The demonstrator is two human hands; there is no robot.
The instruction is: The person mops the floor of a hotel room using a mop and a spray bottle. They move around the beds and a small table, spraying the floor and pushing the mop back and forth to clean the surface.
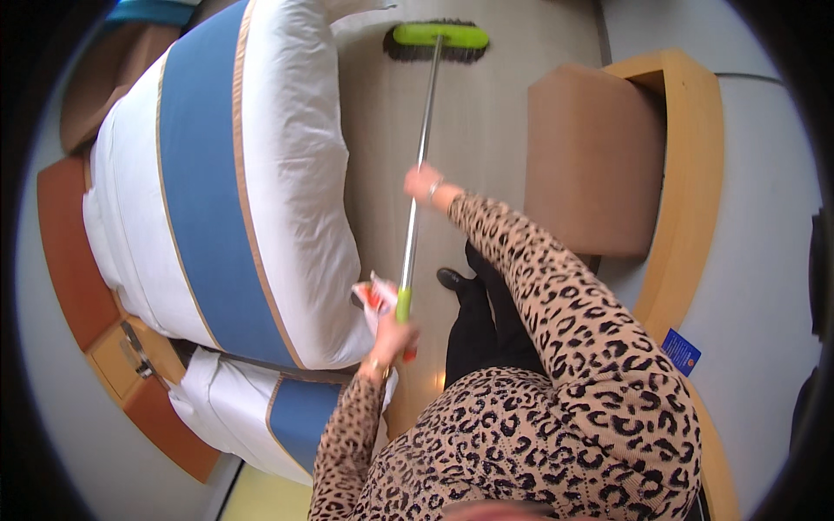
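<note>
A broom with a metal handle (427, 117) runs away from me, its lime-green head (441, 36) with dark bristles resting on the floor. Partway along the metal shaft, my right hand (423, 182) is closed around it. My left hand (394, 335) grips the lower end, by the green sleeve (404, 304). A crumpled white and red wrapper or packet (376, 299) is pinched in that same left hand; what it is exactly is unclear. Part of the red tip of the handle shows below the left hand.
To the left stands a bed (300, 163) with white linen and a blue runner, and a second bed (306, 410) lies nearer. A brown upholstered stool (593, 163) sits under a curved wooden desk (694, 150) on the right. Pale flooring (384, 130) runs between them.
</note>
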